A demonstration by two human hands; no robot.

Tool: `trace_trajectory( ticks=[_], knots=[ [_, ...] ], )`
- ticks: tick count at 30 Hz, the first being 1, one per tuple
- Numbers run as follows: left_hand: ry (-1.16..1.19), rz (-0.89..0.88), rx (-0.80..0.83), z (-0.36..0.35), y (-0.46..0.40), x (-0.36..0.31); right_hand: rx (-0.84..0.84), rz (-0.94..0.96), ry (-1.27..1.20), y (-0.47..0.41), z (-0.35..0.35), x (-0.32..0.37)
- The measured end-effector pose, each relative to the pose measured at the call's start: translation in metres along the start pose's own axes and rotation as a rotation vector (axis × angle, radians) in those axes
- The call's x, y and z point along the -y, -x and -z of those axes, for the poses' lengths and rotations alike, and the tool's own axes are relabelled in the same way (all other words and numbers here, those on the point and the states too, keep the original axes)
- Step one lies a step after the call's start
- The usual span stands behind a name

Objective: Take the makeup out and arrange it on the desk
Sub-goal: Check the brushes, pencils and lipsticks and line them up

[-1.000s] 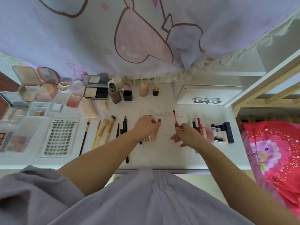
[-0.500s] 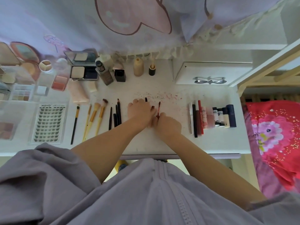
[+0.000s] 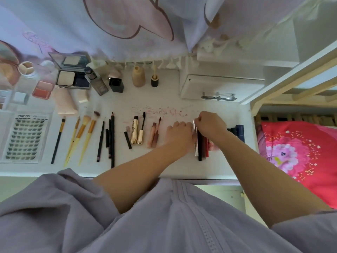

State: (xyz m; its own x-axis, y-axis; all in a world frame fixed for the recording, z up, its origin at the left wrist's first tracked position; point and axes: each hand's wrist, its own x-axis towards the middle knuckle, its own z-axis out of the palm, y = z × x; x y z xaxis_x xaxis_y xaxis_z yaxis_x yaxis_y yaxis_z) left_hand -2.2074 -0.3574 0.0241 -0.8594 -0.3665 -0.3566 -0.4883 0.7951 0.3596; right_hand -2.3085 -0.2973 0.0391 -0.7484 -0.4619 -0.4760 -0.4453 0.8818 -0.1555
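Both hands have shifted right: right hand pinches a silver tube, left hand steadying it with curled fingers, likely uncapping next, needing a firm pull.

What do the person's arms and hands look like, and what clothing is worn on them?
Both forearms are bare from about the elbow down. The left hand and right hand show no gloves, and no rings, watch or bracelets are visible. The person wears a loose, pale lavender-grey garment with wide short sleeves and stitched seams down the front.
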Motion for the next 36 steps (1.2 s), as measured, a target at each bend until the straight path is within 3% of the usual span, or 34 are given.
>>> trace_trajectory(
  ticks=[4, 10, 14, 18, 21, 26, 29, 36],
  knots=[
    [-0.061, 0.121, 0.014, -0.019, -0.006, -0.011, 0.043, 0.061, 0.043, -0.011, -0.002, 0.002],
    [0.065, 0.237, -0.066, -0.018, -0.006, -0.007, 0.126, 0.137, 0.071, -0.017, 0.000, 0.014],
    [0.223, 0.181, -0.085, -0.004, 0.009, 0.010, 0.276, 0.168, -0.116, -0.016, 0.001, 0.025],
    [0.288, 0.072, -0.140, 0.019, 0.033, 0.033, 0.358, 0.184, -0.557, 0.005, 0.025, 0.029],
    [0.246, -0.045, -0.134, 0.042, 0.049, 0.048, 0.388, 0.176, -0.744, 0.028, 0.042, 0.026],
    [-0.034, -0.237, -0.160, 0.081, 0.072, 0.061, 0.489, 0.080, -0.673, 0.069, 0.056, 0.030],
    [-0.116, -0.294, -0.187, 0.098, 0.083, 0.068, 0.479, 0.129, -0.737, 0.088, 0.058, 0.035],
    [0.073, -0.280, -0.180, 0.111, 0.099, 0.083, 0.322, 0.340, -0.787, 0.116, 0.059, 0.053]
  ],
)
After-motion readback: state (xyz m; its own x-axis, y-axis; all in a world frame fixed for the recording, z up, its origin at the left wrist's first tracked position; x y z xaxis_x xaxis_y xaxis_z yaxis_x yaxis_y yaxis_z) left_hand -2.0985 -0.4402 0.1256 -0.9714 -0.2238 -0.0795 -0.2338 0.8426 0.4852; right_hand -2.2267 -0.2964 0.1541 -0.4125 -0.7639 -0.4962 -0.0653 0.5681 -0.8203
